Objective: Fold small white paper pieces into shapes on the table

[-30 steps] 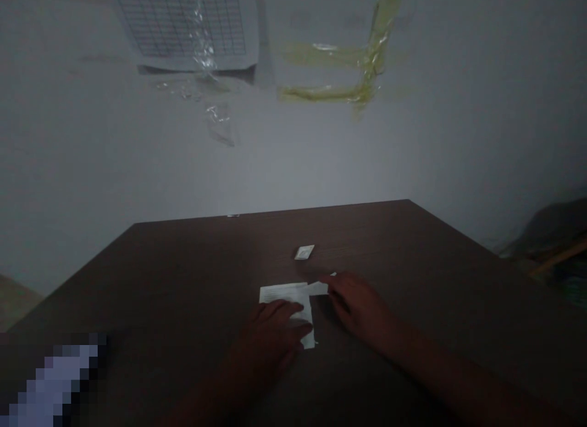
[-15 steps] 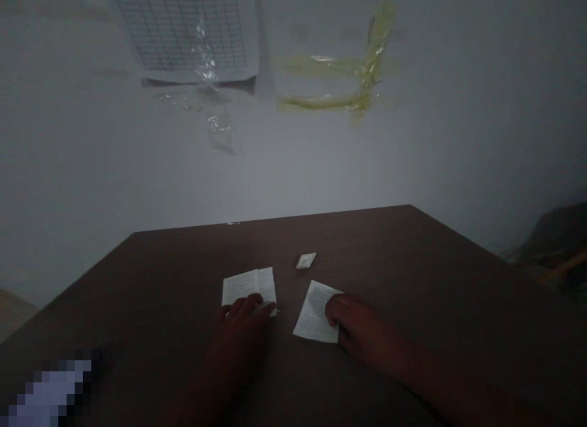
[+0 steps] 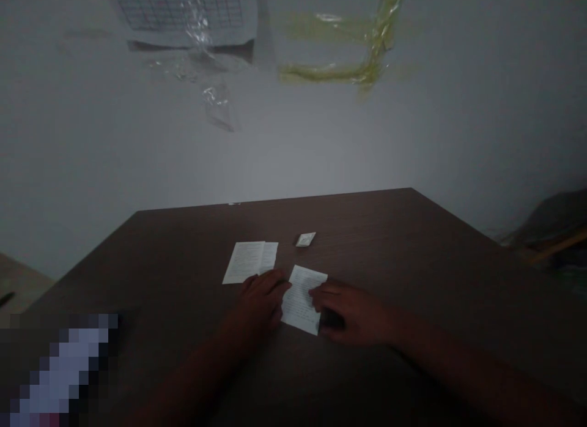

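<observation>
A small printed sheet of paper [image 3: 300, 304] lies slightly turned on the dark table between my hands. At its left edge is my left hand [image 3: 262, 297], fingers bent and close together on the margin. My right hand [image 3: 355, 311] rests its fingertips on the sheet's right side, with the thumb apart near the lower corner. Just beyond my left hand lie printed papers [image 3: 245, 260], overlapping or folded, their near edge partly covered by the fingers. A small folded diamond-shaped paper [image 3: 306, 239] sits farther back.
The brown table [image 3: 367, 231] ends close to a grey wall [image 3: 321, 139] with yellowed tape [image 3: 328, 74] and a taped-up grid chart [image 3: 183, 11]. A blurred-out pale object [image 3: 64, 360] is at the lower left. A dark bulky shape [image 3: 559, 219] stands off the right side.
My right hand has brought its sheet leftward. My left hand has left the printed papers and come right to this sheet's edge. The view has tilted slightly down.
</observation>
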`<action>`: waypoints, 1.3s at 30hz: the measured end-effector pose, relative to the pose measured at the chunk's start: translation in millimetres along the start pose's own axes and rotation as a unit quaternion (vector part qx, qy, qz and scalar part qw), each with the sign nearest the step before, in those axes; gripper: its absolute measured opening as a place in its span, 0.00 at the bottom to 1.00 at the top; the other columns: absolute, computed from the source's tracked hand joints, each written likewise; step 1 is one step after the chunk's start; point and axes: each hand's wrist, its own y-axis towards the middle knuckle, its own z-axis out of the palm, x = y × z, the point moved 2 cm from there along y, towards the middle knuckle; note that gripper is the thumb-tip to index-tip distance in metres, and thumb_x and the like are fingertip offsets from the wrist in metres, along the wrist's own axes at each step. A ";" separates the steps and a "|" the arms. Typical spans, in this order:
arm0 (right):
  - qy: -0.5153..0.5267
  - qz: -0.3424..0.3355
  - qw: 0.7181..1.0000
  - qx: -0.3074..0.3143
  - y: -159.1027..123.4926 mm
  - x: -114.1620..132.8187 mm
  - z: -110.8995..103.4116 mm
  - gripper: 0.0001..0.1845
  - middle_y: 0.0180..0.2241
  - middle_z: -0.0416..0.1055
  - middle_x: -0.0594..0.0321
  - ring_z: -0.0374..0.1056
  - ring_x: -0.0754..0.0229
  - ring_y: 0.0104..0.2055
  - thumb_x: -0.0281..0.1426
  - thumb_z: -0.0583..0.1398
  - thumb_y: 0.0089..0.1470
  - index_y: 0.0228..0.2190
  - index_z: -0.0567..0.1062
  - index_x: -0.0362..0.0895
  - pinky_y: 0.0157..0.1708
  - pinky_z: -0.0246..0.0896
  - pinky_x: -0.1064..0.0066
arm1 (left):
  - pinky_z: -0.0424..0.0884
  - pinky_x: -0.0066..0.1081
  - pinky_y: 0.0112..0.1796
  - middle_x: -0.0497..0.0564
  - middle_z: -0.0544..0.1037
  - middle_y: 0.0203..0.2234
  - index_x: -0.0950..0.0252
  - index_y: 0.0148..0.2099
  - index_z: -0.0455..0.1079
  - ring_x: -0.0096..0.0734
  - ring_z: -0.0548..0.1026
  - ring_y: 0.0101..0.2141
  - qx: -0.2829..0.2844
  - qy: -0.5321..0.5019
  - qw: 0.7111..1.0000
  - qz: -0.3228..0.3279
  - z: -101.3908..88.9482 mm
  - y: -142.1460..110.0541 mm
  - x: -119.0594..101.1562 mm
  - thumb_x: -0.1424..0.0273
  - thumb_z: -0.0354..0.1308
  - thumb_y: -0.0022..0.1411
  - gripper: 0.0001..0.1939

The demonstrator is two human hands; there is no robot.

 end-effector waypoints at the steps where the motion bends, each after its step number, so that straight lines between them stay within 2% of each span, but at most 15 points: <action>1: 0.001 0.004 1.000 0.004 -0.4 -1.6 0.9 0.21 0.54 0.79 0.51 0.75 0.48 0.56 0.30 0.72 0.55 0.50 0.77 0.45 0.59 0.71 0.55 | 0.65 0.56 0.67 0.59 0.75 0.67 0.59 0.65 0.74 0.49 0.71 0.68 0.009 -0.010 1.000 0.020 1.9 -1.2 -2.4 0.81 0.55 0.68 0.26; 4: 0.008 0.014 1.000 0.003 -2.4 -5.6 3.5 0.29 0.57 0.77 0.50 0.74 0.47 0.59 0.36 0.74 0.55 0.56 0.76 0.46 0.61 0.70 0.54 | 0.56 0.61 0.71 0.56 0.77 0.66 0.57 0.62 0.77 0.50 0.69 0.69 0.033 -0.028 0.998 0.043 3.2 -2.7 -10.6 0.79 0.58 0.68 0.23; 9: -0.001 0.013 1.000 -0.002 -4.9 -6.2 4.4 0.32 0.59 0.75 0.49 0.71 0.45 0.62 0.38 0.75 0.55 0.58 0.75 0.45 0.62 0.70 0.53 | 0.50 0.69 0.71 0.57 0.79 0.64 0.57 0.62 0.77 0.56 0.70 0.68 0.066 -0.068 0.995 0.025 -8.8 -0.7 -21.2 0.70 0.67 0.67 0.22; 13: -0.016 -0.003 1.000 -0.002 -4.7 -1.3 1.1 0.32 0.62 0.74 0.48 0.70 0.45 0.64 0.33 0.72 0.59 0.62 0.74 0.45 0.65 0.68 0.51 | 0.52 0.70 0.69 0.57 0.80 0.61 0.56 0.62 0.77 0.58 0.71 0.66 0.075 -0.063 0.995 0.016 -17.6 -1.7 -28.3 0.64 0.73 0.63 0.26; 18: -0.039 -0.004 0.999 -0.025 -4.8 -0.7 0.3 0.26 0.60 0.76 0.49 0.71 0.44 0.64 0.33 0.68 0.63 0.61 0.75 0.47 0.65 0.68 0.48 | 0.57 0.68 0.68 0.56 0.82 0.52 0.58 0.57 0.80 0.55 0.76 0.59 0.056 -0.032 0.998 0.025 -20.0 -3.0 -37.7 0.67 0.73 0.64 0.19; 21: -0.056 -0.001 0.998 -0.040 -4.3 -2.7 1.9 0.24 0.60 0.76 0.49 0.71 0.43 0.63 0.34 0.68 0.64 0.60 0.76 0.47 0.64 0.69 0.46 | 0.61 0.66 0.67 0.55 0.83 0.47 0.59 0.56 0.79 0.53 0.79 0.55 0.053 -0.022 0.998 0.029 -16.9 -2.1 -39.9 0.68 0.71 0.66 0.17; 26: -0.070 -0.019 0.997 -0.040 -2.3 -0.9 5.8 0.31 0.60 0.75 0.48 0.69 0.41 0.64 0.35 0.71 0.59 0.61 0.75 0.46 0.65 0.66 0.45 | 0.70 0.58 0.61 0.55 0.84 0.44 0.61 0.56 0.78 0.49 0.82 0.48 0.023 -0.023 0.999 0.029 -9.4 -2.0 -38.0 0.70 0.66 0.71 0.13; 30: -0.080 -0.055 0.991 -0.088 -2.9 1.7 4.8 0.27 0.59 0.76 0.49 0.70 0.43 0.62 0.28 0.65 0.64 0.63 0.73 0.47 0.63 0.67 0.45 | 0.74 0.52 0.54 0.54 0.85 0.41 0.62 0.55 0.78 0.48 0.83 0.43 -0.003 -0.037 0.999 0.034 -8.8 -3.3 -41.1 0.70 0.61 0.74 0.11; 35: -0.069 -0.104 0.984 -0.123 -2.5 0.1 -1.5 0.17 0.46 0.79 0.55 0.73 0.50 0.51 0.21 0.58 0.65 0.52 0.77 0.47 0.54 0.72 0.53 | 0.75 0.47 0.49 0.53 0.85 0.38 0.63 0.55 0.79 0.47 0.83 0.40 -0.002 -0.061 0.997 0.049 -16.5 -4.6 -48.4 0.67 0.62 0.74 0.11; 39: -0.020 -0.097 0.984 -0.148 0.5 -2.8 -5.7 0.17 0.46 0.78 0.56 0.72 0.51 0.50 0.17 0.58 0.60 0.45 0.76 0.47 0.52 0.71 0.56 | 0.75 0.47 0.49 0.54 0.84 0.41 0.63 0.56 0.78 0.48 0.83 0.42 0.018 -0.082 0.994 0.067 -24.3 -4.9 -47.5 0.64 0.64 0.73 0.14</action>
